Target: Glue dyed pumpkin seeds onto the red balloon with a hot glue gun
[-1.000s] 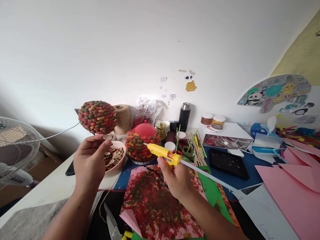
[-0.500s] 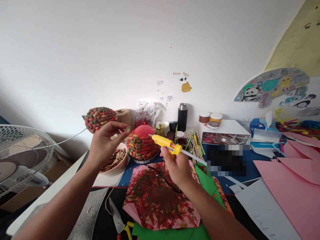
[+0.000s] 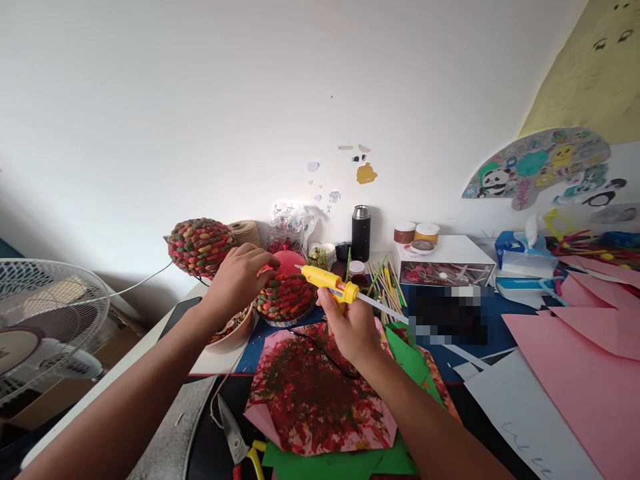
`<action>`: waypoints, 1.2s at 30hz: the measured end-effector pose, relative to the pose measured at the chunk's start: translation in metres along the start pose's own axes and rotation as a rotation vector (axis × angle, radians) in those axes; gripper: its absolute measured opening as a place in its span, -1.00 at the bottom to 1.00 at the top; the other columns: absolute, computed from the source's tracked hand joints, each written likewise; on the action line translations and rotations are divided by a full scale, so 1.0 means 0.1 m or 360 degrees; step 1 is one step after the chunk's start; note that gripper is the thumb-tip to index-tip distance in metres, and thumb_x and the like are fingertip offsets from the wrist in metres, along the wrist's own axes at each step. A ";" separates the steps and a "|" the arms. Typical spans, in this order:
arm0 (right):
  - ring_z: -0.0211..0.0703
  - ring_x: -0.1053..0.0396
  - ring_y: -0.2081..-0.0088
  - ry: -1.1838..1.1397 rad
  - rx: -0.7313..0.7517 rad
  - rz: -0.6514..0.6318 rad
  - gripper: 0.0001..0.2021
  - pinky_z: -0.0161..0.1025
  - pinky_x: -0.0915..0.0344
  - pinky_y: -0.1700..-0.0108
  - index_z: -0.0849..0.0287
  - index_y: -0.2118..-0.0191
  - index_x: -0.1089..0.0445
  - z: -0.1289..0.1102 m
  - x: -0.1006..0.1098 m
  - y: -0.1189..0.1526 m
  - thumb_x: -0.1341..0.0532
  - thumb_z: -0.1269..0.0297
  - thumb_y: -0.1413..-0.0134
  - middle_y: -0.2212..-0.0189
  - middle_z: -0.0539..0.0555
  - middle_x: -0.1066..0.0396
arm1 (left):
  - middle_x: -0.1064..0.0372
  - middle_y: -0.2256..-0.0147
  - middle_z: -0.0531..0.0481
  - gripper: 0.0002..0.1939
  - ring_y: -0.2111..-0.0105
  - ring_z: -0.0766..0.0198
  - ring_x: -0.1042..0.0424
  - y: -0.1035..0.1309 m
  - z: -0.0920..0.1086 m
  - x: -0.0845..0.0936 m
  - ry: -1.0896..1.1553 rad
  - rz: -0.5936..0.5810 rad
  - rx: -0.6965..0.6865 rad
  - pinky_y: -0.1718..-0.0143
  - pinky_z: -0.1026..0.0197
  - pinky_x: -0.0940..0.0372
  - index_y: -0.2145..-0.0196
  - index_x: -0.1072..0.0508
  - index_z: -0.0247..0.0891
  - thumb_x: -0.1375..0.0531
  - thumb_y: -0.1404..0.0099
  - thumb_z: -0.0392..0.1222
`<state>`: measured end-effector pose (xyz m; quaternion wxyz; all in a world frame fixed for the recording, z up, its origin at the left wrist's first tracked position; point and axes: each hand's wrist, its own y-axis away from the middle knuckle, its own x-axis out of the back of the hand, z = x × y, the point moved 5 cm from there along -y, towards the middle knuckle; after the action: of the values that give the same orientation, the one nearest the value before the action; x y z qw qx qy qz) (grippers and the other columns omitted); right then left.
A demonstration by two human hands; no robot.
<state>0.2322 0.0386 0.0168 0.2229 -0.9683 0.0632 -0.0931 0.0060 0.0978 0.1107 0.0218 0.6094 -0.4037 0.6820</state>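
Note:
My right hand (image 3: 353, 327) grips a yellow hot glue gun (image 3: 327, 283). A long pale glue stick (image 3: 380, 309) sticks out of its back, and the nozzle points left, close to the red balloon (image 3: 289, 261). Rows of red, green and orange painted shells (image 3: 285, 298) cover the balloon's lower part. My left hand (image 3: 243, 275) is at the balloon's upper left with its fingers curled in; the small pale nut shell it pinched is now hidden behind them. Below my left wrist stands a bowl (image 3: 235, 339) of loose shells, partly covered by the arm.
A finished-looking shell-covered ball (image 3: 200, 247) and a twine spool (image 3: 245, 233) stand at the back left. Scissors (image 3: 234, 433) lie in front beside paint-stained pink paper (image 3: 325, 393). A black thermos (image 3: 361, 235) and a white box (image 3: 450, 252) stand by the wall; a fan (image 3: 45, 320) is left.
My left hand has moved right and forward to the balloon, taking the shell out of sight. The glue gun stays nearly in place, and the view has shifted slightly.

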 end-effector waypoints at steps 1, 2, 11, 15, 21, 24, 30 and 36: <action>-0.03 -0.46 0.50 0.0030 0.0014 0.0005 -0.46 -0.21 -0.36 0.43 0.10 0.28 -0.54 0.00 0.00 0.00 -0.15 -0.28 -0.46 0.63 -0.02 -0.33 | -0.70 0.19 -0.16 -0.81 0.09 -0.11 -0.55 0.00 0.00 -0.01 -0.0024 -0.0020 -0.0006 0.01 -0.09 -0.37 0.17 -0.68 -0.15 -0.23 -0.49 -0.21; -0.01 -0.49 0.47 0.0062 0.0031 0.0016 -0.45 -0.20 -0.39 0.40 0.11 0.28 -0.55 0.00 0.00 0.00 -0.15 -0.28 -0.46 0.59 0.01 -0.39 | -0.70 0.19 -0.17 -0.81 0.09 -0.11 -0.55 0.00 0.00 -0.02 -0.0039 -0.0038 -0.0010 0.02 -0.09 -0.37 0.16 -0.68 -0.15 -0.23 -0.49 -0.21; -0.01 -0.50 0.48 0.0191 0.0107 0.0006 -0.42 -0.21 -0.36 0.43 0.09 0.40 -0.50 -0.07 -0.01 0.04 -0.14 -0.28 -0.47 0.61 0.03 -0.39 | -0.70 0.17 -0.19 -0.75 0.09 -0.15 -0.53 0.00 -0.02 -0.07 -0.0011 -0.0139 -0.0009 -0.02 -0.15 -0.37 0.13 -0.72 -0.15 -0.20 -0.51 -0.17; 0.02 -0.53 0.44 0.0218 0.0115 0.0015 -0.43 -0.21 -0.38 0.42 0.09 0.37 -0.52 -0.06 -0.02 0.04 -0.15 -0.27 -0.48 0.58 0.06 -0.45 | -0.70 0.16 -0.19 -0.76 0.08 -0.14 -0.53 -0.01 -0.05 -0.09 0.0032 -0.0120 0.0006 -0.02 -0.12 -0.37 0.13 -0.73 -0.12 -0.21 -0.49 -0.17; 0.00 -0.56 0.41 0.0240 0.0196 -0.0063 -0.49 -0.20 -0.42 0.33 0.12 0.28 -0.57 -0.09 -0.05 0.04 -0.15 -0.20 -0.50 0.45 0.12 -0.58 | -0.68 0.16 -0.20 -0.76 0.09 -0.14 -0.54 -0.04 -0.07 -0.09 0.0035 -0.0156 0.0005 -0.01 -0.11 -0.38 0.12 -0.73 -0.15 -0.23 -0.48 -0.16; -0.01 -0.53 0.44 0.0268 0.0227 -0.0083 -0.49 -0.21 -0.38 0.36 0.12 0.30 -0.55 -0.10 -0.06 0.04 -0.15 -0.17 -0.51 0.49 0.10 -0.55 | -0.67 0.18 -0.19 -0.76 0.11 -0.12 -0.54 -0.04 -0.08 -0.10 0.0034 -0.0173 0.0007 0.00 -0.10 -0.39 0.13 -0.73 -0.14 -0.23 -0.48 -0.15; -0.02 -0.56 0.42 0.0282 0.0238 -0.0095 -0.51 -0.22 -0.41 0.33 0.12 0.28 -0.57 -0.10 -0.07 0.05 -0.18 -0.15 -0.53 0.47 0.09 -0.58 | -0.69 0.16 -0.19 -0.77 0.11 -0.11 -0.55 -0.04 -0.08 -0.13 0.0052 -0.0209 -0.0048 0.00 -0.09 -0.37 0.11 -0.72 -0.16 -0.22 -0.50 -0.17; 0.04 -0.63 0.35 0.0320 0.0268 -0.0095 -0.52 -0.19 -0.43 0.27 0.13 0.26 -0.60 -0.10 -0.07 0.05 -0.18 -0.14 -0.54 0.41 0.14 -0.65 | -0.70 0.14 -0.19 -0.74 0.10 -0.11 -0.57 -0.04 -0.09 -0.15 0.0037 -0.0248 -0.0038 -0.01 -0.08 -0.38 0.09 -0.73 -0.13 -0.21 -0.51 -0.14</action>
<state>0.2226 0.0310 0.0222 0.2929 -0.9335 0.0483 -0.2014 0.0042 0.1124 0.1010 0.0868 0.6308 -0.3628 0.6804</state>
